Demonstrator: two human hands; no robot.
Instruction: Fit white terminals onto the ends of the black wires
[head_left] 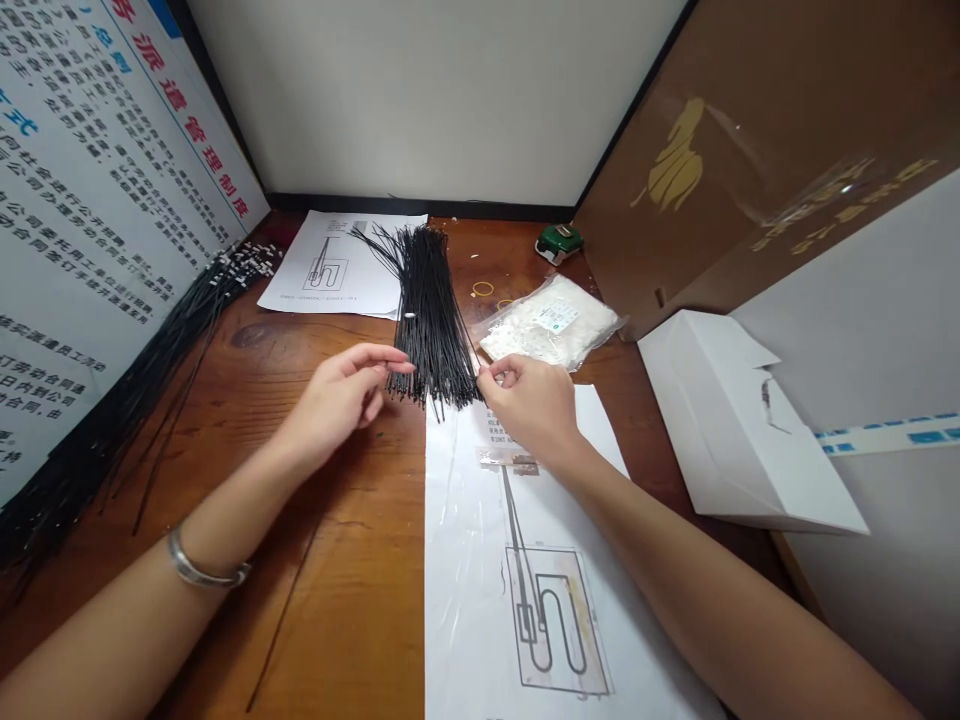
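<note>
A bundle of thin black wires [430,310] lies fanned on the wooden table [352,560], its cut ends pointing toward me. My left hand [341,395] reaches to the left side of those ends, fingers curved, fingertips touching the wires. My right hand [529,400] sits at the right side of the ends, thumb and forefinger pinched on something small and pale that I cannot make out. Under my right hand lies a laminated drawing sheet [487,560].
A clear bag of small white parts [551,325] lies behind my right hand. Finished black wires with white ends [150,350] are piled at the left by a printed board. A second drawing sheet [337,265], a green tape measure [559,242], a white box [731,430].
</note>
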